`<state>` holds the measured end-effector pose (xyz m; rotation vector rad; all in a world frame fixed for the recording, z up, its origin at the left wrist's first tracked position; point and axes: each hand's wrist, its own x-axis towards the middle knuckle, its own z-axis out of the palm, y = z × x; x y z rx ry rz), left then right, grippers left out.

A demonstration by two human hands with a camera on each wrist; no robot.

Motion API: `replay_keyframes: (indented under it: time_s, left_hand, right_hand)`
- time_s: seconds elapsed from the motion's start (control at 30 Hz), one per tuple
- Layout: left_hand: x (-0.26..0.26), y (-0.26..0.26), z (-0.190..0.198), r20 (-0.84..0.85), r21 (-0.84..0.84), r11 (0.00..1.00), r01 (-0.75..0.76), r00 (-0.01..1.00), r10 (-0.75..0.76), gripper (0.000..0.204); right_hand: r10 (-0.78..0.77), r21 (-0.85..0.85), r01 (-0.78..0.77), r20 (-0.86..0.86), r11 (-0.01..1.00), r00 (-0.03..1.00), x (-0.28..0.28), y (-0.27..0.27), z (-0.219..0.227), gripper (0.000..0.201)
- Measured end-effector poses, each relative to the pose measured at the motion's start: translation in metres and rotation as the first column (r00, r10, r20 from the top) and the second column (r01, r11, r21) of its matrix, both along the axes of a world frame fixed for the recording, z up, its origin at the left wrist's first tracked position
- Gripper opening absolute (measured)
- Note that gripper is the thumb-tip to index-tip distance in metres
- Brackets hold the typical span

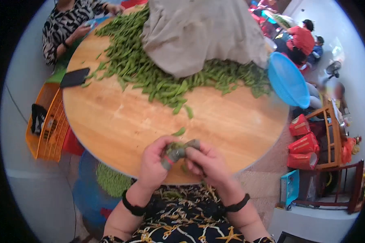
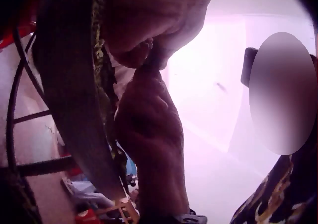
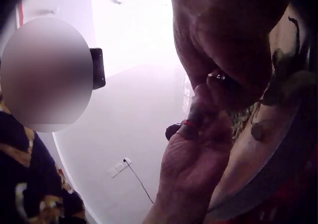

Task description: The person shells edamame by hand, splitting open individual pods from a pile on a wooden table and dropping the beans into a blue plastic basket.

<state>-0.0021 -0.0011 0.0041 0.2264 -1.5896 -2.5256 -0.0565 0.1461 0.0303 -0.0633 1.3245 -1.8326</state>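
Both hands meet over the near edge of a round wooden table point(image 1: 109, 117). My left hand point(image 1: 153, 162) curls round green edamame pods point(image 1: 171, 146), which the fingers partly hide. Grey wrapping with a red band point(image 1: 170, 159) covers its thumb. Close against it, my right hand point(image 1: 213, 164) has bent fingers and pinches at a pod, mostly hidden; its thumb also has a grey covering point(image 1: 192, 143). One loose pod point(image 1: 179, 131) lies just beyond the fingers. Farther back spreads a big heap of edamame pods point(image 1: 127, 56), partly under a grey-beige cloth point(image 1: 202, 36).
A blue plastic basket point(image 1: 288, 79) leans at the table's right edge. On the left edge lies a black phone point(image 1: 74, 77), above an orange crate point(image 1: 52, 129). Shelled green beans point(image 1: 111, 178) sit below the table. Another person point(image 1: 69, 28) works at far left.
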Motion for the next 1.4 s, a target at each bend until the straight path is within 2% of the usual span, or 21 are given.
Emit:
replay_keyframes:
  time_s: [0.03, 0.1, 0.13, 0.17, 0.2, 0.23, 0.3, 0.43, 0.5, 0.53, 0.6, 0.63, 0.7, 0.83, 0.9, 0.93, 1.0, 1.13, 1.23, 1.33, 1.4]
  left_hand:
    - [-0.001, -0.003, -0.004, -0.032, -0.085, 0.996, -0.01, 0.999, 0.008, 0.018]
    - [-0.002, -0.012, -0.008, -0.045, -0.17, 0.985, -0.027, 0.999, 0.019, 0.017]
    - [-0.003, -0.015, -0.008, -0.001, 0.004, 0.995, -0.103, 0.995, 0.103, 0.018]
    - [-0.003, -0.018, -0.007, 0.053, 0.173, 0.967, -0.185, 0.983, 0.178, 0.019]
    - [0.0, -0.024, -0.004, 0.061, 0.169, 0.968, -0.188, 0.982, 0.18, 0.019]
    - [0.003, -0.031, 0.002, 0.079, 0.054, 0.998, -0.015, 0.997, 0.011, 0.021]
    - [0.009, -0.033, 0.004, 0.14, -0.16, 0.955, 0.249, 0.964, -0.228, 0.024]
    - [0.012, -0.024, -0.001, 0.172, -0.168, 0.941, 0.293, 0.949, -0.264, 0.025]
    - [0.007, -0.016, -0.004, 0.074, -0.143, 0.989, 0.024, 0.997, -0.013, 0.028]
    - [0.005, -0.012, -0.003, 0.078, -0.139, 0.99, 0.019, 0.997, -0.009, 0.028]
    - [0.003, -0.007, -0.001, 0.071, 0.081, 0.996, -0.029, 0.997, 0.023, 0.029]
    - [0.002, -0.006, -0.002, 0.075, 0.082, 0.996, -0.033, 0.997, 0.026, 0.029]
    - [0.001, -0.004, -0.004, 0.08, 0.317, 0.937, 0.146, 0.981, -0.18, 0.02]
    - [0.001, 0.007, -0.006, 0.005, 0.358, 0.932, 0.061, 0.998, -0.067, 0.013]
    - [0.001, 0.007, -0.009, 0.019, 0.41, 0.911, 0.041, 0.998, -0.054, 0.01]
    - [0.002, 0.007, -0.006, 0.021, 0.406, 0.913, 0.04, 0.998, -0.054, 0.01]
    - [0.003, 0.007, 0.0, 0.029, 0.381, 0.924, 0.029, 0.999, -0.043, 0.01]
    - [0.003, 0.009, -0.003, -0.002, 0.277, 0.96, 0.027, 1.0, -0.028, 0.011]
    - [0.003, 0.007, 0.001, 0.047, 0.128, 0.991, 0.045, 0.998, -0.051, 0.012]
    - [0.007, -0.005, -0.004, -0.063, 0.178, 0.955, 0.237, 0.971, -0.229, 0.013]
    - [0.01, -0.012, -0.007, -0.179, 0.25, 0.873, 0.419, 0.906, -0.383, 0.013]
  right_hand:
    - [0.017, -0.001, -0.017, 0.029, 1.0, 0.999, 0.0, 0.0, 0.0, 0.017]
    - [0.189, 0.299, -0.077, -0.368, 0.951, 0.911, -0.003, -0.001, 0.003, 0.017]
    - [0.197, 0.297, -0.09, -0.354, 0.951, 0.914, -0.009, -0.001, 0.0, 0.017]
    - [0.145, 0.358, 0.118, -0.628, 0.926, 0.765, -0.017, -0.003, -0.006, 0.016]
    - [0.127, 0.342, 0.334, -0.84, 0.878, 0.527, -0.023, -0.006, -0.009, 0.016]
    - [0.127, 0.343, 0.331, -0.837, 0.879, 0.532, -0.027, -0.009, -0.006, 0.016]
    - [0.553, 0.619, 0.441, -0.783, 0.65, 0.284, -0.033, -0.015, 0.001, 0.018]
    - [0.637, 0.691, 0.446, -0.713, 0.569, 0.291, -0.035, -0.027, -0.007, 0.018]
    - [0.499, 0.58, 0.427, -0.814, 0.694, 0.295, -0.037, -0.019, -0.011, 0.016]
    - [0.504, 0.585, 0.421, -0.811, 0.693, 0.296, -0.037, -0.015, -0.011, 0.016]
    - [0.186, 0.404, 0.236, -0.766, 0.884, 0.616, -0.03, -0.006, -0.009, 0.015]
    - [0.189, 0.406, 0.231, -0.763, 0.884, 0.618, -0.026, -0.003, -0.005, 0.015]
    - [0.179, 0.372, 0.048, -0.551, 0.927, 0.815, -0.016, 0.003, 0.006, 0.018]
    - [0.229, 0.389, -0.045, -0.442, 0.92, 0.867, -0.005, 0.011, 0.013, 0.02]
    - [0.19, 0.219, -0.134, -0.258, 0.966, 0.947, 0.0, 0.016, 0.01, 0.021]
    - [0.189, 0.215, -0.134, -0.257, 0.967, 0.948, 0.0, 0.018, 0.008, 0.021]
    - [0.178, 0.015, -0.178, -0.123, 0.984, 0.976, 0.0, 0.022, 0.005, 0.022]
    - [0.136, 0.022, -0.134, -0.118, 0.991, 0.984, 0.004, 0.018, 0.005, 0.021]
    - [0.107, 0.132, -0.084, -0.182, 0.988, 0.977, 0.008, 0.017, 0.001, 0.02]
    - [0.141, 0.037, -0.138, -0.103, 0.99, 0.985, 0.013, 0.019, -0.002, 0.019]
    - [0.184, -0.076, -0.183, 0.017, 0.98, 0.983, 0.021, 0.018, -0.002, 0.019]
